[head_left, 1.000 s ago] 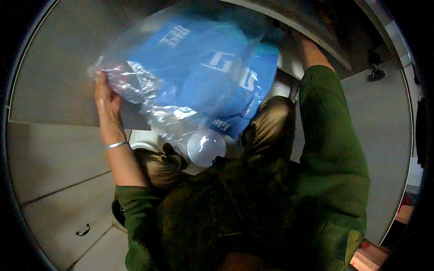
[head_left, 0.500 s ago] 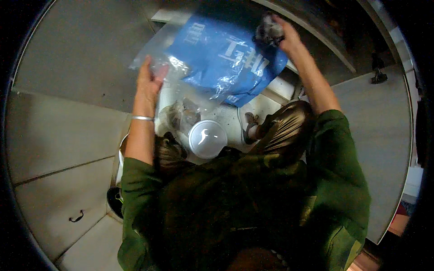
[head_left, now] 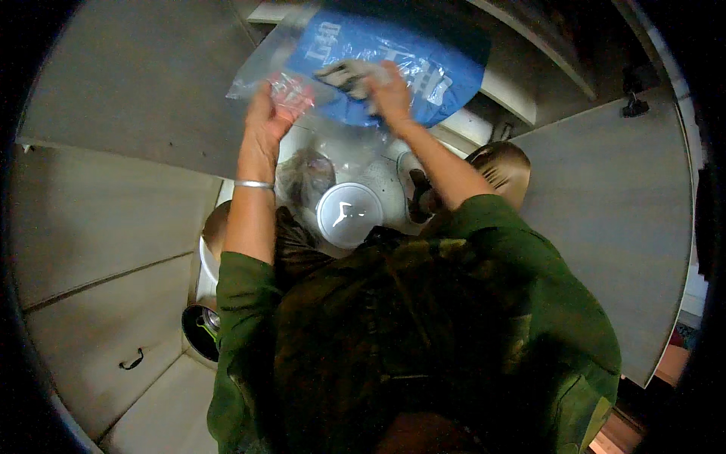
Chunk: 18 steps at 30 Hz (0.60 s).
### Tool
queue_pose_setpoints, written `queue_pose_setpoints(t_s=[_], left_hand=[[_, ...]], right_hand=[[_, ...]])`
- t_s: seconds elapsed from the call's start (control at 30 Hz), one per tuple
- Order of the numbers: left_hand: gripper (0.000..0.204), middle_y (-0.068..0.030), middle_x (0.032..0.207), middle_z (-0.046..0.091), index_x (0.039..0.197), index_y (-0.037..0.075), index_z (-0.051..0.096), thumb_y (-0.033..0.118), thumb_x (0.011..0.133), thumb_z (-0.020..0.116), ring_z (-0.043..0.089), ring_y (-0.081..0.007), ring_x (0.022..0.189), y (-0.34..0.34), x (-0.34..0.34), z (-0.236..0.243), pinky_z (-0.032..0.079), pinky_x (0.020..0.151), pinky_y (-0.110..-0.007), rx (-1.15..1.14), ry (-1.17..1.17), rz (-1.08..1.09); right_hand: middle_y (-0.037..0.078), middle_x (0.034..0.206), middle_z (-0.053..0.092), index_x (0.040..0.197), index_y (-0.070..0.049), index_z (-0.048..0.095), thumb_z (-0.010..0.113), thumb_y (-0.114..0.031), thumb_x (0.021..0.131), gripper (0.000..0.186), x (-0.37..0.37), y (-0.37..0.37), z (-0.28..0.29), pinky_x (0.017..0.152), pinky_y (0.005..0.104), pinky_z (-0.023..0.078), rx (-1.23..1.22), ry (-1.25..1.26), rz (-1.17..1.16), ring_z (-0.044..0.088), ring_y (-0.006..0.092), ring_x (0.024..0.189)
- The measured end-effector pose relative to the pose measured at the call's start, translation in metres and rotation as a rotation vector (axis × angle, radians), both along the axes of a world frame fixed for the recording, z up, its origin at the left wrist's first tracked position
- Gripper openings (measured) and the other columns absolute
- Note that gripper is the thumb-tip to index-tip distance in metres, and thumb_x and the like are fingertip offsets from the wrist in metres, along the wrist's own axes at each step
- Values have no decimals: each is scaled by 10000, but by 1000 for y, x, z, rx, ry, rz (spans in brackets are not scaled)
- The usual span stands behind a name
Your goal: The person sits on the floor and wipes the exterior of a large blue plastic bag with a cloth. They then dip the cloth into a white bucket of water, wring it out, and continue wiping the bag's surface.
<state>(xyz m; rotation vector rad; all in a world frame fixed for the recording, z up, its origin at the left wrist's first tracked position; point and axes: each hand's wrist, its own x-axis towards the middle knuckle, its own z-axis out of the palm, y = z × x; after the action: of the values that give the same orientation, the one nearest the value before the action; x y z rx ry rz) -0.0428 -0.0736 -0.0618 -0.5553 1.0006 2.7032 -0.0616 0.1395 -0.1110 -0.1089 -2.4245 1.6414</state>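
A large blue-and-clear plastic bag (head_left: 461,64) with white print is held up in front of me, at the top of the head view. My left hand (head_left: 276,106) grips its clear left edge, the fingers seen partly through the film. My right hand (head_left: 391,97), somewhat smeared by motion, is closed on a crumpled grey-and-white cloth (head_left: 344,77). The cloth lies against the face of the bag, right of my left hand. What the bag contains, if anything, cannot be made out.
A round white lid (head_left: 349,216) sits on the floor between my legs, beside a crumpled clear plastic bag (head_left: 306,178). An open cabinet with shelves (head_left: 510,94) is ahead, its door (head_left: 605,219) at right. A dark pan (head_left: 200,333) stands at lower left, near pale drawers (head_left: 98,295).
My right hand has swung left with the cloth, from the bag's upper right corner to its middle. My left hand has shifted slightly right, still at the clear edge.
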Motion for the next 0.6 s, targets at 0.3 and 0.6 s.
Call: queue_pose_setpoints(t_s=[0.3, 0.6], left_hand=[[446, -164, 1019, 518, 1115, 66, 396, 376, 807, 488, 482, -283, 951, -5, 6, -18, 397, 799, -390, 162, 67, 206], [328, -134, 1014, 532, 1008, 56, 453, 263, 777, 563, 524, -237, 887, -1, 30, -31, 453, 695, -329, -234, 25, 168]], right_hand=[[165, 909, 558, 991, 0, 484, 652, -209, 657, 429, -26, 195, 6, 651, 403, 461, -947, -197, -320, 548, 284, 782], [70, 812, 585, 866, -89, 563, 590, -174, 706, 183, -35, 185, 18, 574, 395, 477, -932, -458, -39, 556, 243, 681]])
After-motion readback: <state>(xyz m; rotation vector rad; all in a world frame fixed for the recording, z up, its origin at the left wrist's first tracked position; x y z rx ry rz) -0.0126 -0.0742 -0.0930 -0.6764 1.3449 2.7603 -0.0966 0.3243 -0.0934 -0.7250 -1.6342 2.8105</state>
